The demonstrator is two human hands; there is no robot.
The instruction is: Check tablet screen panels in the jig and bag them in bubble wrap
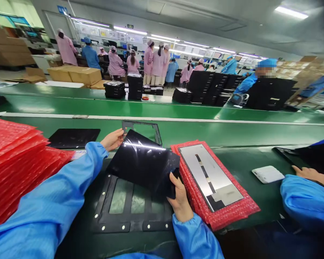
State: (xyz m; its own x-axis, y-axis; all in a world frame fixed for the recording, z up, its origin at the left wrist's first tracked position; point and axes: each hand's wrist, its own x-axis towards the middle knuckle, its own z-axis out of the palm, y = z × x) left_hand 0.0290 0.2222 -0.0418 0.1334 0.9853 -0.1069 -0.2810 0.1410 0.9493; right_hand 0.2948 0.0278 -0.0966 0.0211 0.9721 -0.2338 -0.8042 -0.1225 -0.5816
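My right hand (181, 201) grips the near right corner of a glossy black screen panel (143, 160), thumb on its face. The panel is tilted and reflects a ceiling light. Beyond it, my left hand (113, 139) pinches the left side of a thin black rectangular frame (158, 133), partly hidden by the panel. Below the panel lies a black fixture (116, 226) with rectangular openings and several white round dots. To the right, a display panel with a silvery back (205, 165) and a dark flex strip rests on red bubble-wrap bags (245, 212).
A tall stack of red bubble-wrap bags (21, 169) stands at left. Behind it lies a flat black panel (74, 137). At right are a white device (268, 174) and a co-worker's hand (314, 176) by a dark panel. Black tray stacks (202, 86) stand beyond the green belt (97, 104).
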